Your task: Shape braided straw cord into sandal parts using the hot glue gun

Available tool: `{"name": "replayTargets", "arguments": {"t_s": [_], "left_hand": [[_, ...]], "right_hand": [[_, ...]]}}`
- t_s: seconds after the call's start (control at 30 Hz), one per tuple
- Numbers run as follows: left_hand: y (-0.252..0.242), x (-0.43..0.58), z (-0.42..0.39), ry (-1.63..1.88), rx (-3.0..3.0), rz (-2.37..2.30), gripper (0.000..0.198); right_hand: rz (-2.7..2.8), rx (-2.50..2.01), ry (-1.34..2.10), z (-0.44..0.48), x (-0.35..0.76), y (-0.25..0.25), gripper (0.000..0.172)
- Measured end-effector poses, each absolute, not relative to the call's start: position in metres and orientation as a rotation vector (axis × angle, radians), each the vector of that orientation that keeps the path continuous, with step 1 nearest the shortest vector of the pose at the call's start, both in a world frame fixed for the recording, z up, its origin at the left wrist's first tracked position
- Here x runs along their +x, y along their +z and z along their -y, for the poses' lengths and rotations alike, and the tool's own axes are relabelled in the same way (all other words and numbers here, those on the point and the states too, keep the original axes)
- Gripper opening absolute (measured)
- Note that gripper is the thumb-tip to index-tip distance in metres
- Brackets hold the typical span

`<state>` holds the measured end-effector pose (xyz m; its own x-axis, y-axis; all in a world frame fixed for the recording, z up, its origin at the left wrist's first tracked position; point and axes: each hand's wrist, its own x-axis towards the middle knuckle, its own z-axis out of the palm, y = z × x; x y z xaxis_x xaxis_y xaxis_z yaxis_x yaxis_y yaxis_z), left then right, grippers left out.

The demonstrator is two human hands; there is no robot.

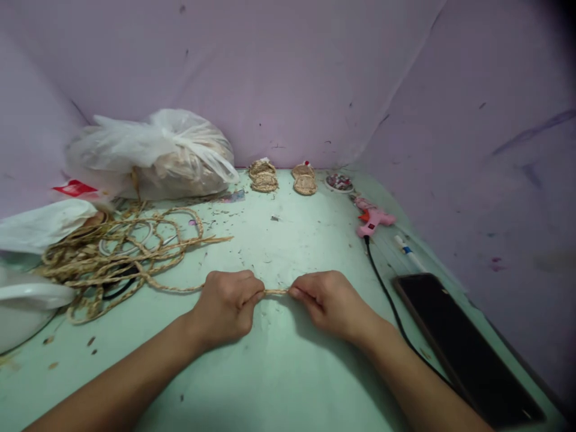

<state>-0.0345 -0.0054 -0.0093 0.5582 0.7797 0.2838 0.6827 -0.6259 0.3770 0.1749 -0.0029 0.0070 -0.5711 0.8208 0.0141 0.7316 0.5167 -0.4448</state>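
Observation:
A short stretch of tan braided cord (276, 292) runs level between my two hands above the pale green table (270, 372). My left hand (230, 302) is closed around the cord, thumb and forefinger pinching it. Facing it, my right hand (327, 300) pinches the cord's other side between thumb and fingertips; any end of the cord there is hidden by the fingers. From behind my left hand the cord leads left into a loose heap of braided cord (148, 264) with several loops.
A tied white plastic bag (157, 156) stands at the back left. Two small woven slippers (263, 178) and a dish of beads (339, 182) sit near the wall. On the right lie a pink glue gun (373, 221) with its black cable, a marker (410, 254) and a dark phone (463, 342).

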Motion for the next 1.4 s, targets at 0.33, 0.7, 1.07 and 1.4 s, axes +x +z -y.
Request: {"name": "replayTargets", "arguments": {"t_s": [0.33, 0.7, 1.07, 1.4], "left_hand": [[-0.005, -0.026, 0.006, 0.566, 2.568, -1.268, 0.022], [0.023, -0.043, -0.015, 0.427, 2.364, -1.334, 0.021], [0.017, -0.051, -0.017, 0.342, 2.357, -1.339, 0.013], [-0.003, -0.032, -0.005, 1.002, 2.918, -0.904, 0.018]], "right_hand": [[2.652, -1.253, 0.251, 0.009, 0.160, 0.016, 0.019], [2.297, -1.317, 0.600, 0.007, 0.169, -0.001, 0.022], [2.253, -1.251, 0.718, 0.006, 0.169, -0.006, 0.022], [2.147, -1.197, 1.064, 0.006, 0.167, -0.003, 0.026]]}}
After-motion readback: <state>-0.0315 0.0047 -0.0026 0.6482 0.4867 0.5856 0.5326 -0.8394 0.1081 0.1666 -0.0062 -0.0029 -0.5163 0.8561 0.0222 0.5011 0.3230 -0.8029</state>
